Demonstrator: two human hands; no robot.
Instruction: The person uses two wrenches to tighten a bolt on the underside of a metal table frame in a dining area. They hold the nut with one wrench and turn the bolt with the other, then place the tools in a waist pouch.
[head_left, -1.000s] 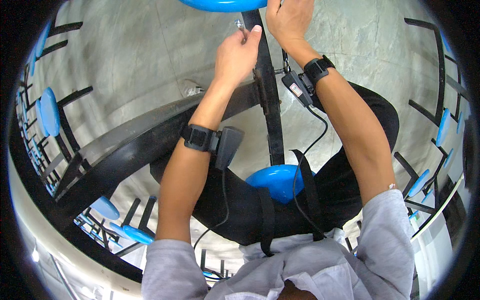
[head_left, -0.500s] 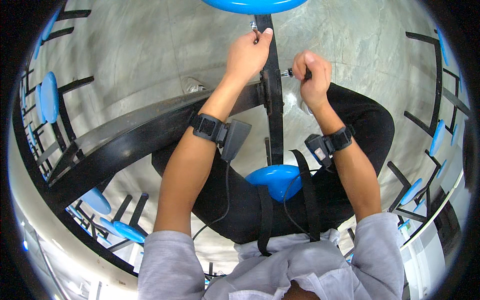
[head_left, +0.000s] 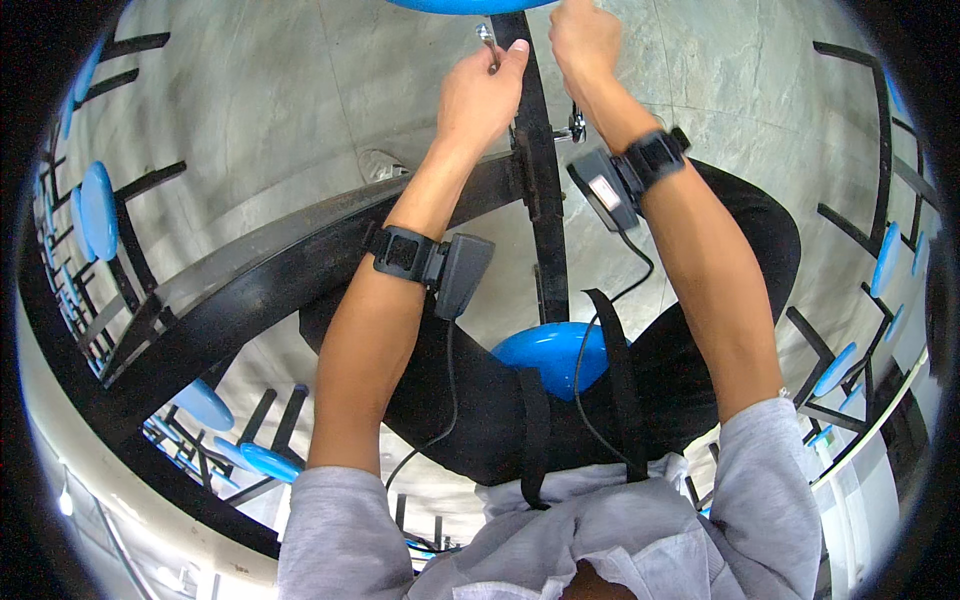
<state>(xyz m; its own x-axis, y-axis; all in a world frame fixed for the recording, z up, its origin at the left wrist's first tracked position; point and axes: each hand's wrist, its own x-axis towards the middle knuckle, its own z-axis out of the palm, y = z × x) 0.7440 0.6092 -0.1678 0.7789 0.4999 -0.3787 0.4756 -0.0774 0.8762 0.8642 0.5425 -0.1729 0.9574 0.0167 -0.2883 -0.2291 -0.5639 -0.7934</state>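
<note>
From my distant seat I've got the left hand [head_left: 481, 100] closed round a metal wrench [head_left: 489, 44] beside the black bar [head_left: 545, 245], and the right hand [head_left: 586, 42], near the blue seat [head_left: 470, 5], curls tight on the ratchet [head_left: 577, 127], handle mostly hidden, head just right of that bar

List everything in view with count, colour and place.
Wrench: one, silver, upper centre
Ratchet-like tool: one, silver, upper centre
Seats: many, blue, top, lower centre, sides
Beams: several, black, centre, sides
Panel edge: one, white, lower left
Floor: one, grey, beneath
Shoe: one, pale, upper centre-left
Strapped boxes: two, black, on forearms
Cables: two, black, from boxes
Trousers: one, black, lower centre
Shirt: one, grey, bottom
Left grip: one, bare, on wrench
Right grip: one, bare, top centre
</note>
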